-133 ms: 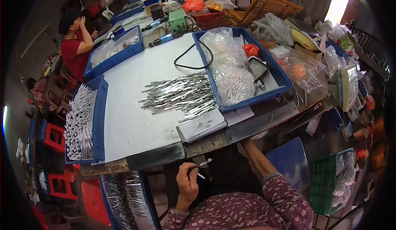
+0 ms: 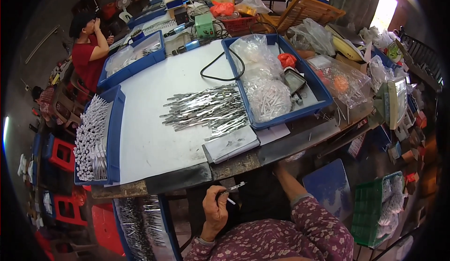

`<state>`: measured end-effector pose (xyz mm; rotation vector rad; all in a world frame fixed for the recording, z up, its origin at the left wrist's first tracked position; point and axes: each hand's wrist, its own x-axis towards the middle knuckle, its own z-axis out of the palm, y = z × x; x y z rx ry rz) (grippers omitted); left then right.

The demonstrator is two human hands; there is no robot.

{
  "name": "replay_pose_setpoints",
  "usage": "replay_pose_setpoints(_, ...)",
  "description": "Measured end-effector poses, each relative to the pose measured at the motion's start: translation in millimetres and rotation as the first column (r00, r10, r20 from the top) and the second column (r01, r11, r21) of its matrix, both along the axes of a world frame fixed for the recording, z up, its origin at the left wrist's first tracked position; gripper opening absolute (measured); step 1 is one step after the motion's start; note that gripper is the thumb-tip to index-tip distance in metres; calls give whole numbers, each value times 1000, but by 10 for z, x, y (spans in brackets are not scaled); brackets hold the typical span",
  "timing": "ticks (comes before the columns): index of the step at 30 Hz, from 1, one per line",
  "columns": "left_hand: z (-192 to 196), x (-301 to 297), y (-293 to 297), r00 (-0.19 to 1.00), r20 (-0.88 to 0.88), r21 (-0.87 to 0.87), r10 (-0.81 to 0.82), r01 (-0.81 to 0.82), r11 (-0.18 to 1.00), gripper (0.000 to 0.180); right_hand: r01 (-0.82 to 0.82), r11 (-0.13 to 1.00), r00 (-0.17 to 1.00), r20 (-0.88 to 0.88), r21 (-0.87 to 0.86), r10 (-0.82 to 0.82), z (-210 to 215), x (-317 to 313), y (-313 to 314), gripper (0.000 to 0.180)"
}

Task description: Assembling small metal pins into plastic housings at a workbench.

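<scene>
Left blue tray point(image 2: 114, 134): closely stocked with white stick-like pieces point(image 2: 91, 139), seemingly the done portion. Metal strips point(image 2: 204, 111): one loose, sizeable pile on the white tabletop, seemingly the portion left. Left hand point(image 2: 215, 209): closed on a slim metal piece point(image 2: 238, 186), below the table edge; small white stick point(image 2: 231, 201) projecting beside it, unfinished by appearance. Right hand: hidden beyond the forearm point(image 2: 289, 183), grasp cannot be told. Right blue tray point(image 2: 300, 113): bagged white tubes point(image 2: 269, 99). Versus earlier frame: view slightly shifted; left hand's grip, pile and trays unchanged.
</scene>
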<state>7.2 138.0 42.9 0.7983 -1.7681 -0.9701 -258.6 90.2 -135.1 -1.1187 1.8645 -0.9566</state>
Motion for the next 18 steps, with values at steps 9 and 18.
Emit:
replay_pose_setpoints(9, -99, 135, 62, 999, 19, 115, 26, -28, 993, 8, -38, 998, 991, -133, -42, 32, 113, 19, -40, 30)
replay_pose_setpoints(18, -114, 75, 57, 999, 22, 27, -24, 24, 999, 8, -90, 995, 966, -247, -47, 76, 177, 94, -121, 30)
